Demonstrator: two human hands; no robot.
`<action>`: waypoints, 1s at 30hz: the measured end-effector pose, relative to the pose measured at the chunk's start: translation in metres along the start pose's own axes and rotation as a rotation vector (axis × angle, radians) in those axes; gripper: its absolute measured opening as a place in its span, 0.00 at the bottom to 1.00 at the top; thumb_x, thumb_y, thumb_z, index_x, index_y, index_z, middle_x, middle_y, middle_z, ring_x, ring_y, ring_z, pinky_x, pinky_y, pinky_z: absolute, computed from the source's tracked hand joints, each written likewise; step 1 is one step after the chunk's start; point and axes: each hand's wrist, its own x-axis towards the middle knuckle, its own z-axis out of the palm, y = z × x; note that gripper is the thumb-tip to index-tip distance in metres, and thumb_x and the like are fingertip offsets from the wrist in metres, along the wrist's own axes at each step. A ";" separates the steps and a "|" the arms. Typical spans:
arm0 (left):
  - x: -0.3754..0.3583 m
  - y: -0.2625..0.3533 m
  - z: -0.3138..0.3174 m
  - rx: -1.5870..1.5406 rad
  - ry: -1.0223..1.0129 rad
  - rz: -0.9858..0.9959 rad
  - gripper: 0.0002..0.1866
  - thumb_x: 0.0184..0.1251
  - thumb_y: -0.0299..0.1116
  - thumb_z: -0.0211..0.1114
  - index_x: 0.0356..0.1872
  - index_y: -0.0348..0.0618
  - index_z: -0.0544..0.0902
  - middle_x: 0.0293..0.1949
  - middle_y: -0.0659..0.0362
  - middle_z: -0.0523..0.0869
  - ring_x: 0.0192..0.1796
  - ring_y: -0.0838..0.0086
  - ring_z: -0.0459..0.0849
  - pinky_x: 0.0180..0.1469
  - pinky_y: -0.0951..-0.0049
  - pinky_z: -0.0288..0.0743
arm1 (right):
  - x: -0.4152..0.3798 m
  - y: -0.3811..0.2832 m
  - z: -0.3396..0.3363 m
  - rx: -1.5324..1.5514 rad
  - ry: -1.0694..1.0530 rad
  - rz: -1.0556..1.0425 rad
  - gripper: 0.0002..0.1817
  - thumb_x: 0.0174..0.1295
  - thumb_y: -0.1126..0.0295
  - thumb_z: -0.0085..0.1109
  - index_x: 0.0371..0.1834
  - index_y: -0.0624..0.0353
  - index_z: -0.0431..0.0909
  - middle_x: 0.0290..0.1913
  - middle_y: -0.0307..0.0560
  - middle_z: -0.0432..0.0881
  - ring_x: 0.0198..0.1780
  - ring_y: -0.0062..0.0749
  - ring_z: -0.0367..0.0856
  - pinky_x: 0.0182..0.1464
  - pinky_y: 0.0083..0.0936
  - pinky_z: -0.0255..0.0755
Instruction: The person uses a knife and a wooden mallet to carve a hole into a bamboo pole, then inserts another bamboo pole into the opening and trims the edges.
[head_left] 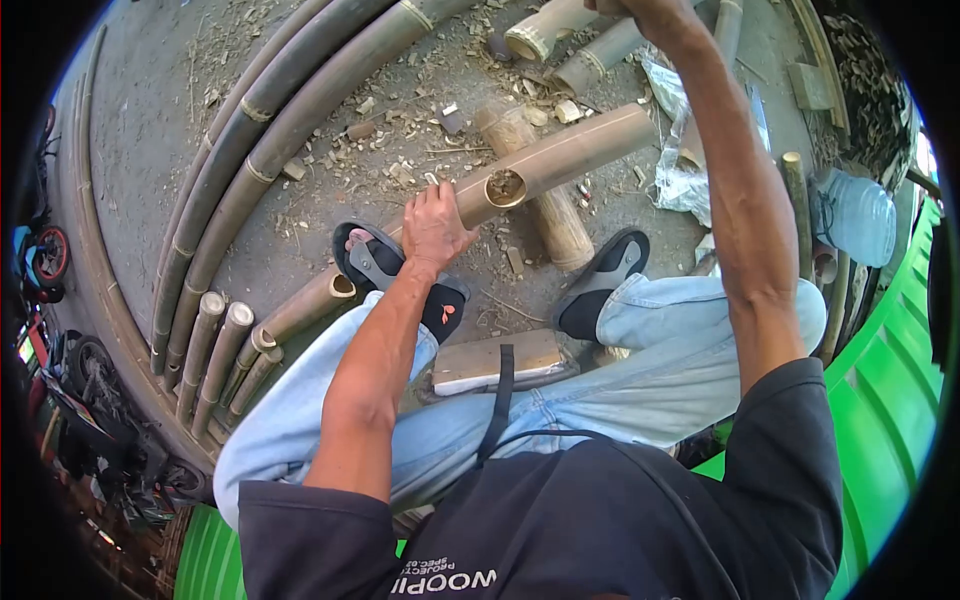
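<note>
My left hand (435, 228) is wrapped over the near part of a bamboo tube (590, 147), which slants up to the right between my feet. Just right of that hand, an oval hole is cut in the tube's upper side, with rough material inside it. Beneath, the tube rests across a shorter, thicker bamboo log (560, 232). My right hand (650, 12) is raised at the top edge, its fingers curled and partly cut off by the frame. Whatever it holds is out of sight.
Long bamboo poles (262, 165) curve along the left, with cut bamboo pieces (215, 362) beside my leg. More tubes (548, 30) lie ahead among scattered chips. A clear plastic bag (685, 180) and a large water bottle (860, 215) are on the right. My sandalled feet flank the log.
</note>
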 end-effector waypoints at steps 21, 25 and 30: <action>-0.002 0.007 -0.006 -0.040 -0.249 -0.201 0.41 0.49 0.42 0.85 0.66 0.45 0.75 0.64 0.48 0.83 0.69 0.52 0.81 0.71 0.47 0.69 | -0.404 -0.101 -0.017 -0.266 0.273 0.086 0.28 0.66 0.67 0.68 0.67 0.65 0.72 0.30 0.39 0.80 0.24 0.19 0.79 0.25 0.22 0.74; -0.004 0.011 -0.008 -0.047 -0.246 -0.230 0.42 0.49 0.42 0.85 0.66 0.46 0.74 0.65 0.48 0.82 0.70 0.53 0.80 0.72 0.47 0.68 | -0.411 -0.072 -0.002 -0.250 0.208 0.185 0.27 0.66 0.65 0.68 0.65 0.66 0.74 0.29 0.39 0.80 0.23 0.20 0.78 0.25 0.24 0.74; -0.002 0.010 -0.004 -0.027 -0.243 -0.232 0.43 0.49 0.43 0.86 0.67 0.46 0.74 0.65 0.48 0.82 0.71 0.53 0.79 0.72 0.45 0.67 | -0.386 -0.040 0.008 0.007 0.277 0.227 0.24 0.68 0.64 0.68 0.60 0.66 0.75 0.31 0.39 0.77 0.24 0.20 0.78 0.26 0.25 0.76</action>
